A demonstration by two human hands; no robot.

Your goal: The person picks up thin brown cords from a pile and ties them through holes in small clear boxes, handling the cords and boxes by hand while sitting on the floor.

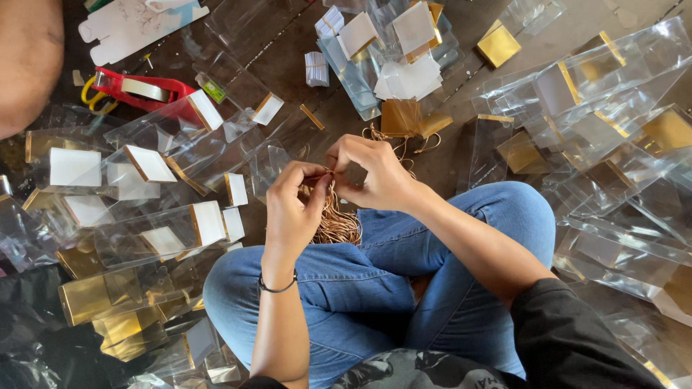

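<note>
Two hands meet over our crossed legs, fingertips almost touching. Our left hand (294,205) and right hand (371,173) both pinch at the top of a bundle of thin tan cords (335,220); the fingers are closed on a few strands, and the rest of the bundle hangs down onto the jeans (375,281). Whether one strand or several sit in the pinch, we cannot tell.

Around us the dark floor (288,65) is crowded. Clear bags with gold card bottoms (613,122) lie heaped to the right, more with white cards (148,164) to the left. A red tape dispenser (144,92) sits up left, well apart from the hands. A folded gold bag (411,119) lies just beyond the right hand, with loose cord curling beside it.

Risks as we judge them:
- Cords look fine and tangled; pulling one free could drag neighbours along and knot the bundle tighter.
- The bundle rests loose on the knee; a leg shift could spill it among the bags.
- Slick film lies close on every side; a stray elbow could slide the heaps and mix gold with white.
- A bare limb of another person (29,57) sits at top left, near that pile.
</note>
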